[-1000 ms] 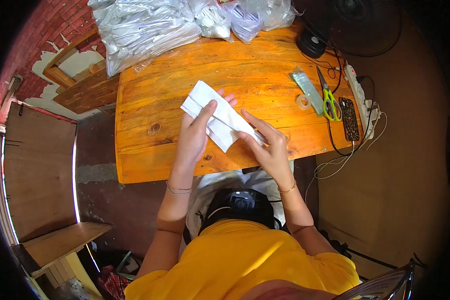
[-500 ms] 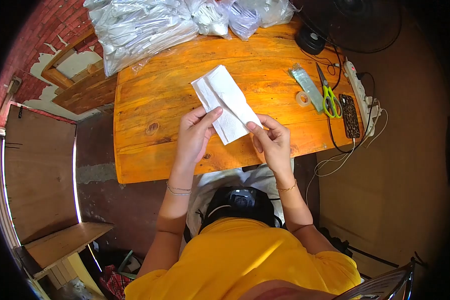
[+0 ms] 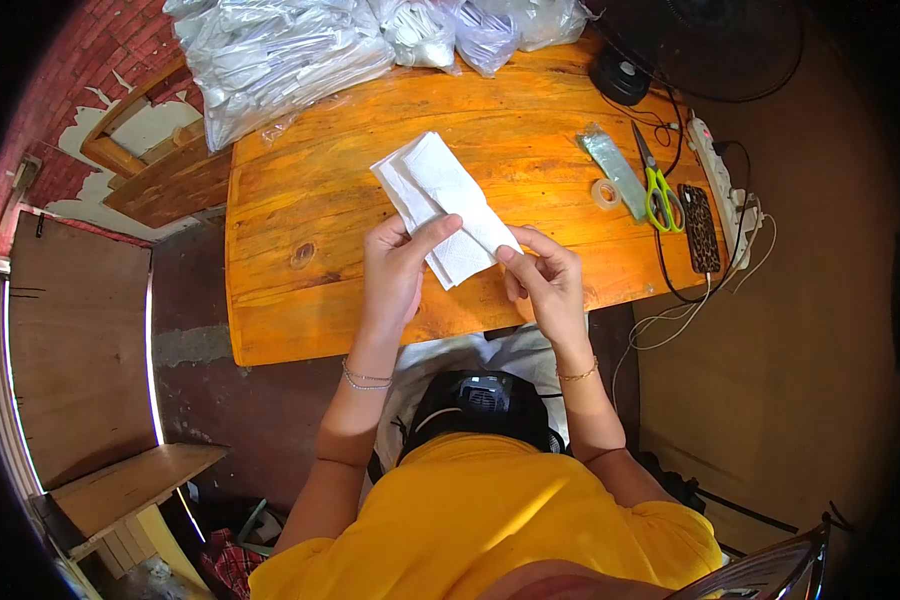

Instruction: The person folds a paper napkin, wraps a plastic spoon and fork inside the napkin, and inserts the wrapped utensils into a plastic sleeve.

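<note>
Softly, I have hold of a folded white paper (image 3: 460, 205) with both hands, and it is above the near half of the wooden table (image 3: 300, 200), in front of my body. My left hand (image 3: 395, 268) is closed only in part: the thumb lies straight over the lower left side of the sheet, while the fingers are mostly hidden below it. My right hand (image 3: 550, 283) pinches the right corner, with the thumb pressed upon the top face and the forefinger bent near it. The paper seems thin and soft, with a finely dimpled surface; its layers make a long, slanted rectangle with one loose edge running along the length. Under it, the boards are orange-brown and rather glossy, with dark grain and a round knot. At the far edge lie crinkled, transparent plastic bags (image 3: 285, 75), filled with white pieces. On the right side I see a flat clear packet (image 3: 615, 172), a small ring of tape (image 3: 596, 197) just beside it, pointed scissors (image 3: 655, 182) with looped yellow-green handles, and a phone (image 3: 699, 228) with a spotted back, near a long white power strip (image 3: 715, 178).
</note>
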A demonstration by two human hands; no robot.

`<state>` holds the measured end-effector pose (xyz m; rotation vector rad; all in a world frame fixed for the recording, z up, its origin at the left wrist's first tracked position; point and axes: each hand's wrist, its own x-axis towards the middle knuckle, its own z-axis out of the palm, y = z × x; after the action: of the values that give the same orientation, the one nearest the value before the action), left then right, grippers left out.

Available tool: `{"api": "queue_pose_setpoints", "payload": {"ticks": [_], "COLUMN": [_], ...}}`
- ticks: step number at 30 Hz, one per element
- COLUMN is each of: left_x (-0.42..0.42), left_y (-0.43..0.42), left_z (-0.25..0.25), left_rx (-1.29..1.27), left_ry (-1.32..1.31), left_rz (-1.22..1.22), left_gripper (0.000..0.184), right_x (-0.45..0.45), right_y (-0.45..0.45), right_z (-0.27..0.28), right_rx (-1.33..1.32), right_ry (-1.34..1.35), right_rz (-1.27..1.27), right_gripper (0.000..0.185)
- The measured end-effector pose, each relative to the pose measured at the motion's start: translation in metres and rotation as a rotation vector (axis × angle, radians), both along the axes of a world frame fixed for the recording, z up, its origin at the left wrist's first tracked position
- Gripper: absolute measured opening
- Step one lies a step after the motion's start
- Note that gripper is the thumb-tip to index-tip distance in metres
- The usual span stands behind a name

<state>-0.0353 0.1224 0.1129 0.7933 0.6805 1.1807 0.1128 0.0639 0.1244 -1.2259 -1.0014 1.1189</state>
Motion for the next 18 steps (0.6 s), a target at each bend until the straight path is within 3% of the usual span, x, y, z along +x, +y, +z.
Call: {"api": "queue_pose_setpoints", "payload": {"ticks": [10,18], "left_x": [-0.010,-0.011], "left_y": [-0.004,-0.002], "left_z": [0.004,0.005], "left_rx": [-0.046,-0.044], "left_ry": [-0.012,-0.018], "left_rz": [-0.115,-0.114], "left_gripper": [0.016,0.017], "right_x": [-0.001,-0.003], "right_y": [0.002,0.002], "right_z": [-0.003,0.007], "right_rx": [0.114,0.323], "right_ry": [-0.092,-0.510], "right_rz": [-0.077,-0.125], "right_gripper": [0.017,0.023]}}
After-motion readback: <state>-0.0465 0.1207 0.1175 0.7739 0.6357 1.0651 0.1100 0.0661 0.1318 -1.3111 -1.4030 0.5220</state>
